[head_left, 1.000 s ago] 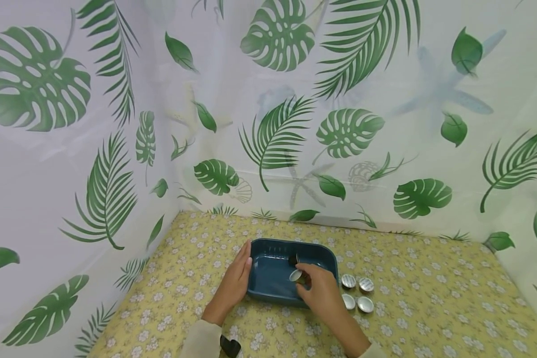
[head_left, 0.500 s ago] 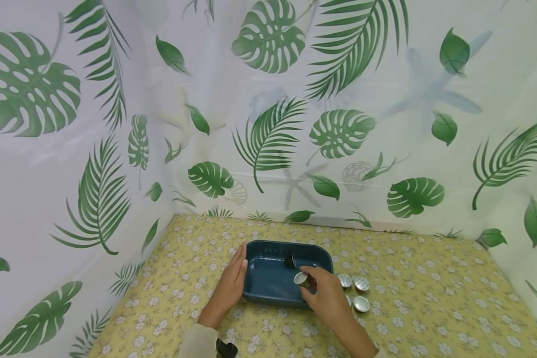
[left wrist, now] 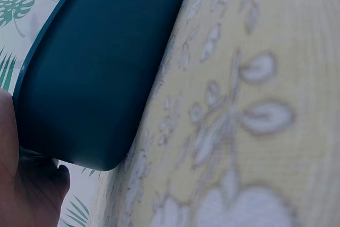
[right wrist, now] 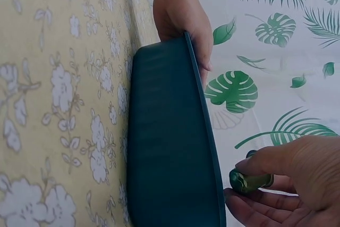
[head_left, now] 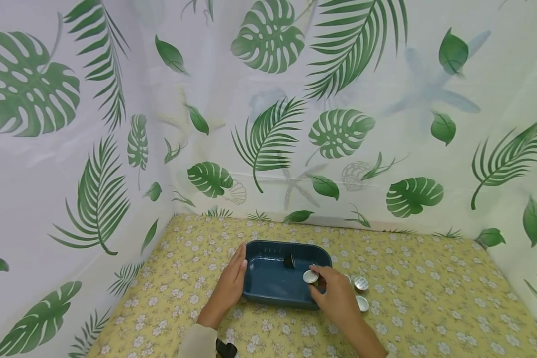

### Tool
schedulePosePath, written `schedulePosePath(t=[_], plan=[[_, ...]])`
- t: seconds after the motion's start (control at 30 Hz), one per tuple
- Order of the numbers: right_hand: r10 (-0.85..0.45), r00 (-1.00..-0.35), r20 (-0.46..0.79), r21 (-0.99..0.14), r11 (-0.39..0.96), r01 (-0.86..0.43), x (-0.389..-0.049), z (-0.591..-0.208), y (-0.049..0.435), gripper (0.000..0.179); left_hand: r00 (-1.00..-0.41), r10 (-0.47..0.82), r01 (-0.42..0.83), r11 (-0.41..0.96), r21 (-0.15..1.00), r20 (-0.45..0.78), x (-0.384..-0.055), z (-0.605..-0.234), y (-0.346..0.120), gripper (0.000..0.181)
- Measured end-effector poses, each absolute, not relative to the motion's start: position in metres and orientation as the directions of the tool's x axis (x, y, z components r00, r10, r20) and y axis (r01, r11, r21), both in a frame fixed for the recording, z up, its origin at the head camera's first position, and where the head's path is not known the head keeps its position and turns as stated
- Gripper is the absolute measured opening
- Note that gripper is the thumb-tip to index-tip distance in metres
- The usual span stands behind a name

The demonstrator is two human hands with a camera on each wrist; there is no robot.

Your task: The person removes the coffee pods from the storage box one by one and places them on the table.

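Observation:
A dark blue-green rectangular tray (head_left: 268,278) sits on the table. My left hand (head_left: 229,278) rests against its left end with fingers fairly straight; the left wrist view shows part of that hand beside the tray's wall. Thumb and fingers of my right hand (head_left: 335,293) pinch a coffee capsule (head_left: 311,277) above the tray's right part, pale lid facing up. In the right wrist view this capsule (right wrist: 249,182) has a green body; a small dark shape behind it is unclear. A dark capsule (head_left: 289,261) lies on its side inside the tray.
Right of the tray, coffee capsules stand lid up on the table: a silver one (head_left: 361,284) and a paler one (head_left: 362,303). My right hand partly hides others there. A yellow floral cloth (head_left: 429,298) covers the table; leaf-printed curtains (head_left: 268,124) rise behind and left.
My right hand has moved to the right with the pinched capsule, whose lid has turned more upward. My left hand keeps its place on the tray. The head view has shifted slightly.

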State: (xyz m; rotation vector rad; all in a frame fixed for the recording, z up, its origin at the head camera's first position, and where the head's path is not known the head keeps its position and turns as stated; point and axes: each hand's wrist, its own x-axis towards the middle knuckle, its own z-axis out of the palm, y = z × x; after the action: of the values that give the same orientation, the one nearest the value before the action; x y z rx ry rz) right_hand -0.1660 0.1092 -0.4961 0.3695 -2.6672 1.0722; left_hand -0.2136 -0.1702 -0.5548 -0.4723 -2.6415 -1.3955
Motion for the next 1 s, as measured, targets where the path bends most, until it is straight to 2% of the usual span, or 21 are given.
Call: schedulePosePath(t=[0.4,1.0], plan=[[-0.13,-0.94,0.316,-0.682,0.658,-0.32,-0.16,-0.491,0.121,0.044,-0.947,0.21,0.319,0.54,0.779,0.242,-0.213,-0.555,-0.17,0.053],[-0.096,-0.924,0.37,-0.64,0.695,-0.329,-0.15,-0.491,0.143,0.043,-0.947,0.208,0.321,0.545,0.774,0.246,-0.214,-0.556,-0.168,0.054]])
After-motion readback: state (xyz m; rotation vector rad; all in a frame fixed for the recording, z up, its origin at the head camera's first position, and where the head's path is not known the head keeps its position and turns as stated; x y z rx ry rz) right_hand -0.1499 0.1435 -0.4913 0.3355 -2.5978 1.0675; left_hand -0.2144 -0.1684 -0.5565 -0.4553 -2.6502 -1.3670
